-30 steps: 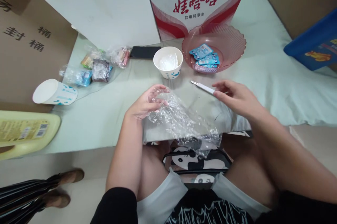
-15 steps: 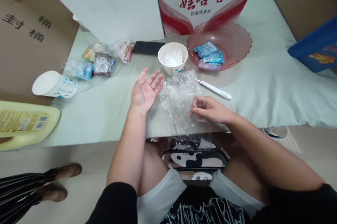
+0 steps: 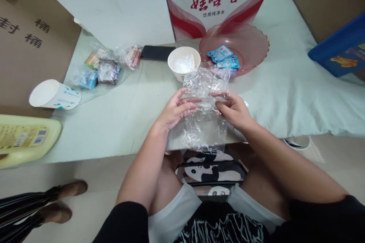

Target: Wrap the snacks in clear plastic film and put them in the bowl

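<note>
A crinkled clear plastic bag [image 3: 203, 121] is stretched between my hands at the table's front edge. My left hand [image 3: 177, 109] holds its left side, with the thumb and fingers against the film. On its right side, my right hand [image 3: 234, 109] grips the film between thumb and fingers. The bag's far end overlaps the front of a white paper cup [image 3: 173, 69], which has a clear plastic wrapper [image 3: 185, 64] inside. Behind my right hand, only the handle end of a white knife [image 3: 246, 103] shows.
A pink glass bowl [image 3: 258, 51] with several blue sachets [image 3: 221, 53] stands behind the bag. A black phone [image 3: 158, 52], wrapped snacks [image 3: 108, 71] and a tipped paper cup [image 3: 55, 94] lie leftward. Boxes [image 3: 114, 7] line the back. A yellow jug [image 3: 31, 136] is at left.
My left hand, open and raised before, has moved right and down onto the bag. My right hand has moved slightly up and right. The bag is now spread between them and covers most of the knife.
</note>
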`<state>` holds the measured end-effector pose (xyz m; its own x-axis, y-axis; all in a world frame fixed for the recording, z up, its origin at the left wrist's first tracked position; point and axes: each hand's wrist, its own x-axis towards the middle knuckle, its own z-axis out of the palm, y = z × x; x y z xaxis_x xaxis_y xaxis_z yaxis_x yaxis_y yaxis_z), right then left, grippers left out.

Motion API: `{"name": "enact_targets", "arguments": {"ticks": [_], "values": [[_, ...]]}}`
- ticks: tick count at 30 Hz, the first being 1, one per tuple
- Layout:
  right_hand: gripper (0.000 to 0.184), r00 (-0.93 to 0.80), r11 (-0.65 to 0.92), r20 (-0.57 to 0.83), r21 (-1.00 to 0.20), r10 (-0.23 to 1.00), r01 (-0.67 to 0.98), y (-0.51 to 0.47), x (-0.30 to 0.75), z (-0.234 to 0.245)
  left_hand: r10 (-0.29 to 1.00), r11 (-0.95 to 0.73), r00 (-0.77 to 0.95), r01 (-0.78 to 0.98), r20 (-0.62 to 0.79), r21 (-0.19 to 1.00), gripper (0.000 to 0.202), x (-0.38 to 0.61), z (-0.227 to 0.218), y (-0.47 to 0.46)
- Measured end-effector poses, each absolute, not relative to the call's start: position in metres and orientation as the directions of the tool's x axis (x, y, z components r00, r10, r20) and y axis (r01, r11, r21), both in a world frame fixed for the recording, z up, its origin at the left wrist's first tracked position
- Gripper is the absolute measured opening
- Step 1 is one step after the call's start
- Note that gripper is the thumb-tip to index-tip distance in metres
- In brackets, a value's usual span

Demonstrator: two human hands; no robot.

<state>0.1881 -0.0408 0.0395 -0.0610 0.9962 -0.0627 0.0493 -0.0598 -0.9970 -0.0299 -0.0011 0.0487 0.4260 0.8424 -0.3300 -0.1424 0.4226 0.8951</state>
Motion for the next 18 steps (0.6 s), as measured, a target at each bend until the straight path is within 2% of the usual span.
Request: {"name": "enact_targets", "arguments": {"ticks": [2,4,7,9,12,14,17,18], "values": [[0.018,-0.038,0.008,0.008,-1.000,0.999,0.024,-0.041,0.189,0.039,0.776,0.476,0.486,-0.032,-0.403,0.879,0.046,-0.030,0.049,-0.001],[0.009,-0.004,0.109,0.109,-0.994,0.994,0.031,-0.041,0.192,0.038,0.765,0.483,0.476,0.022,-0.434,0.875,0.040,-0.029,0.048,-0.002],[0.018,0.022,0.242,0.245,-0.967,0.969,0.080,-0.041,0.198,0.037,0.826,0.439,0.416,-0.053,-0.380,0.897,0.025,-0.028,0.048,-0.002],[0.019,-0.009,0.281,0.281,-0.957,0.960,0.073,-0.042,0.203,0.038,0.849,0.398,0.415,-0.094,-0.327,0.913,0.015,-0.029,0.050,-0.002],[0.021,-0.078,0.268,0.264,-0.963,0.961,0.039,-0.044,0.210,0.040,0.844,0.353,0.463,-0.103,-0.270,0.930,0.005,-0.035,0.053,0.002],[0.020,-0.091,0.220,0.216,-0.975,0.972,0.041,-0.042,0.212,0.039,0.818,0.356,0.515,-0.105,-0.255,0.929,0.011,-0.041,0.052,0.005],[0.004,0.005,0.122,0.122,-0.993,0.993,-0.010,-0.036,0.214,0.034,0.777,0.374,0.585,-0.131,-0.233,0.918,0.024,-0.046,0.047,0.010],[0.011,0.055,0.087,0.084,-0.995,0.995,-0.054,-0.034,0.214,0.031,0.778,0.363,0.587,-0.129,-0.224,0.923,0.023,-0.047,0.045,0.010]]}}
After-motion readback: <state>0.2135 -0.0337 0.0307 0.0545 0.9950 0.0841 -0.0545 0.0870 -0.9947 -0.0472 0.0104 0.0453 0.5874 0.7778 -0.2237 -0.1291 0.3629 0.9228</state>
